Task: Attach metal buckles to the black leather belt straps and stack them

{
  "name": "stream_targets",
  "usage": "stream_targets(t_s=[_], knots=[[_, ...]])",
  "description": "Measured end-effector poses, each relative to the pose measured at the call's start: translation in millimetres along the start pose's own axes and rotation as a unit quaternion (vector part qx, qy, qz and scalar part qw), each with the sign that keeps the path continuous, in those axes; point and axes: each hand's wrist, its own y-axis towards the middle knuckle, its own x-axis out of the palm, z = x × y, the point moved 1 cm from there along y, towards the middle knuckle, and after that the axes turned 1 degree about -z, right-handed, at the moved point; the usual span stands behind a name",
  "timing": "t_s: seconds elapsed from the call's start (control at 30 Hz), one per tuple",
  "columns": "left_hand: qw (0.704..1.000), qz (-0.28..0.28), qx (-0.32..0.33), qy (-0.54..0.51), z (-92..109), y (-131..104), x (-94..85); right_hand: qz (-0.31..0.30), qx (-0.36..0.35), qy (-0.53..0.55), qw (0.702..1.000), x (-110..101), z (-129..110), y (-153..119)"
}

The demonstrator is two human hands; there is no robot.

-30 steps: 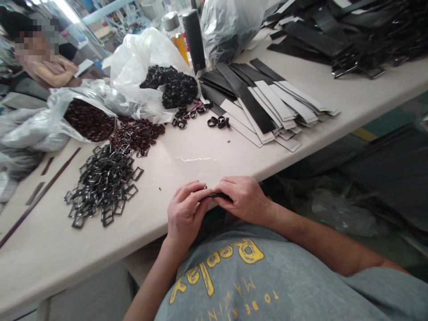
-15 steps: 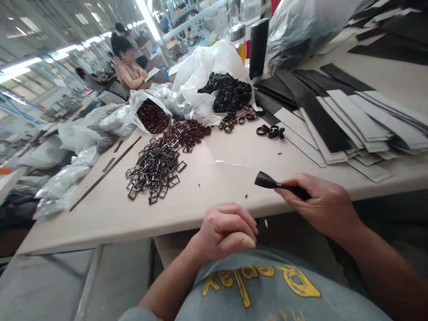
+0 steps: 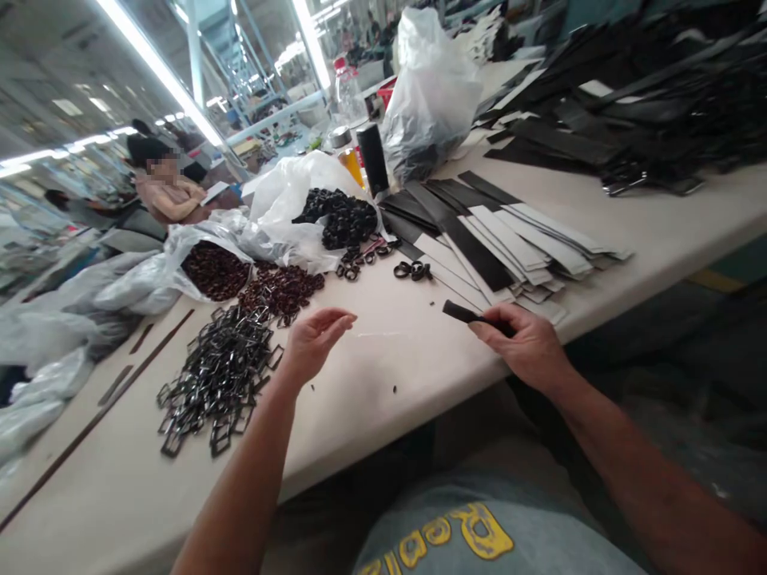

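Strap [image 3: 460, 312]: black, gripped in the right hand [image 3: 527, 343] over the table [image 3: 407, 431], thumb along it, free end poking out at ten o'clock of that hand. Left hand [image 3: 317, 343] at nine o'clock from the right, well apart, fingers bunched; can't tell whether they pinch anything. Buckles [image 3: 212, 371] heaped at its eight o'clock, just beside the forearm. Clear bag [image 3: 175, 259] at its ten: mouth open, brown loops [image 3: 214, 270] inside, more piled outside. White bag [image 3: 276, 184] at its twelve, full of black loops [image 3: 344, 220], a few loose on the table. Behind: jar [image 3: 352, 166] of something amber, next to a black flask [image 3: 372, 160]. Tall bag [image 3: 423, 88] at the right hand's eleven, contents dark, unclear. Strips [image 3: 479, 239] fanned out nearer.
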Motion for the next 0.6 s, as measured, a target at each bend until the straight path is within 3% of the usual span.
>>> stream_targets(t_s=[0.1, 0.27, 0.43, 0.6], knots=[[0.998, -0.03, 0.039, 0.039, -4, 45, 32.4, -0.001, 0.011, 0.023, 1.0, 1, 0, -1], [0.973, -0.023, 0.059, 0.222, -10, 101, 74.7, -0.007, -0.001, 0.015, 1.0, 1, -3, -4], [0.98, -0.021, 0.018, 0.197, -17, 118, 93.2, -0.018, -0.004, 0.018, 1.0, 2, -3, -5], [0.994, -0.004, -0.077, 0.072, -18, 123, 97.5, -0.044, 0.019, 0.054, 0.997, 1, -3, -3]])
